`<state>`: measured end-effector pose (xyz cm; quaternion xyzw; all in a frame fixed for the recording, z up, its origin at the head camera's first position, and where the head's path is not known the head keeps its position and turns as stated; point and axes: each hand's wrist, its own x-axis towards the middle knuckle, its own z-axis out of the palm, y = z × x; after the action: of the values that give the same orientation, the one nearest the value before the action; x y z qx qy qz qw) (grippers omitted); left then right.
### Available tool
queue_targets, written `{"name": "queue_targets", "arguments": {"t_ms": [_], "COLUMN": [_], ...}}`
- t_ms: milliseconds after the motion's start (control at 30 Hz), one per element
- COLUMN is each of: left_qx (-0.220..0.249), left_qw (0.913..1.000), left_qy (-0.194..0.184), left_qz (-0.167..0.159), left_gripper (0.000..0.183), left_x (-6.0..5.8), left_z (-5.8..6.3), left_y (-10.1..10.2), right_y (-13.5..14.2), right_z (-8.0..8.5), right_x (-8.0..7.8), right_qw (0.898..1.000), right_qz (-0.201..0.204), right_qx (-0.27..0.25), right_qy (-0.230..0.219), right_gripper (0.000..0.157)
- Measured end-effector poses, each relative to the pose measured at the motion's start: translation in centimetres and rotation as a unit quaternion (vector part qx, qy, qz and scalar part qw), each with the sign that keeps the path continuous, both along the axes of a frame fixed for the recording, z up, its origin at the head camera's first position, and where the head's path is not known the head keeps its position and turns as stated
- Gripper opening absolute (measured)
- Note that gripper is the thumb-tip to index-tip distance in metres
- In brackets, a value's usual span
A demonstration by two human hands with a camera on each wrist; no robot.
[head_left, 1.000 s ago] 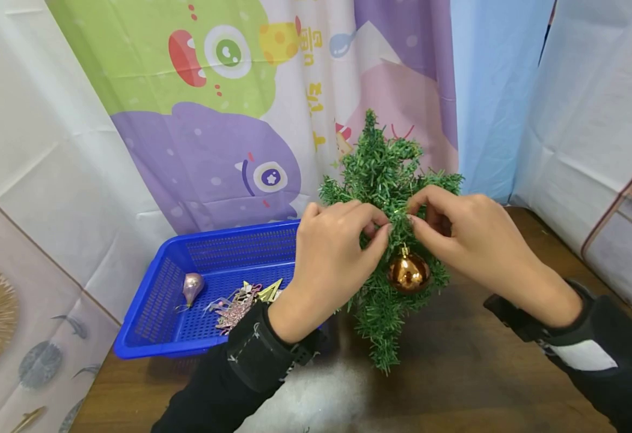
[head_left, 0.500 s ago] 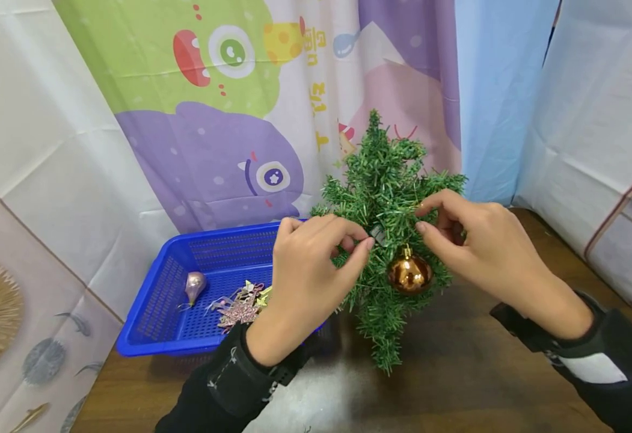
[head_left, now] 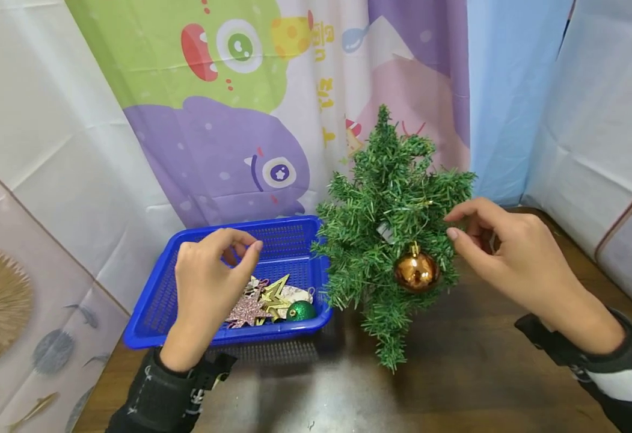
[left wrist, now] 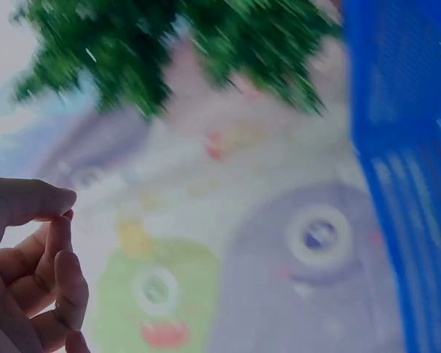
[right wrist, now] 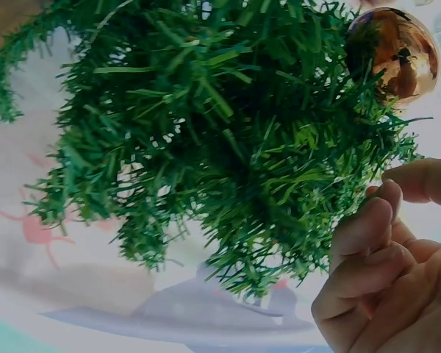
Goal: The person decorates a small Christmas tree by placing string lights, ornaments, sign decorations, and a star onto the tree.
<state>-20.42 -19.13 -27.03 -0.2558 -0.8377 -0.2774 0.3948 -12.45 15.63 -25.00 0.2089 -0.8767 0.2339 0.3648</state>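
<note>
- Tree point(head_left: 388, 240) — it stands upright on the brown table point(head_left: 483, 373), just right of the blue basket point(head_left: 153, 313), with a printed curtain point(head_left: 229, 120) behind it.
- One copper ball point(head_left: 416, 272) hangs on a front branch, low and right of centre; I judge that one piece as done. I can make out no other ornament on the branches, only a small pale tag near the trunk.
- My left hand point(head_left: 210, 288) hovers over the basket, thumb and forefinger nearly meeting, the other fingers curled. The left wrist view shows nothing between the fingertips — so it holds nothing.
- Under that hand lie a pink glitter star point(head_left: 246, 313), a gold star point(head_left: 275, 294) and a green ball point(head_left: 300, 311), all untouched in the basket's right half.
- My right hand point(head_left: 502, 252) sits just beside the tree's right-hand branches, fingers loosely bent, empty; the right wrist view shows the fingertips close to the needles, though I cannot tell whether they touch.
- My reading: early going. One ornament is up, at least three wait in the basket, and most of the tree is bare, the top included.
</note>
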Motion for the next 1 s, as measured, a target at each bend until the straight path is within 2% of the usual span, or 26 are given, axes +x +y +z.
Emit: {"name": "queue_targets", "arguments": {"t_ms": [133, 333, 567, 800, 1000], "left_qx": [-0.011, -0.023, -0.019, -0.023, -0.042], "left_qw": [0.9978, 0.9869, 0.9699, 0.9455, 0.9231], "left_qy": [-0.037, -0.102, -0.185, -0.274, -0.333], "left_qz": [0.055, 0.123, 0.156, 0.175, 0.187], "left_gripper": [0.011, 0.013, 0.015, 0.019, 0.020], "left_x": [-1.5, -3.3, -4.6, -6.6, -8.4], "left_z": [-1.0, -2.6, -3.8, -4.8, -5.5], "left_y": [-2.8, -5.8, -7.4, -8.9, -10.3], "right_y": [0.7, 1.4, 2.1, 2.6, 2.9], "right_z": [-0.5, -1.1, -1.7, -2.3, -2.4], "right_x": [0.0, 0.1, 0.0, 0.1, 0.4], "right_qw": [1.000, 1.000, 1.000, 0.999, 0.999], "right_qz": [0.000, -0.007, -0.025, -0.030, -0.029], "right_qx": [-0.002, -0.005, -0.008, -0.009, -0.013], "right_qy": [0.005, 0.003, -0.005, -0.017, -0.021], "right_gripper": [0.023, 0.022, 0.020, 0.021, 0.022]}}
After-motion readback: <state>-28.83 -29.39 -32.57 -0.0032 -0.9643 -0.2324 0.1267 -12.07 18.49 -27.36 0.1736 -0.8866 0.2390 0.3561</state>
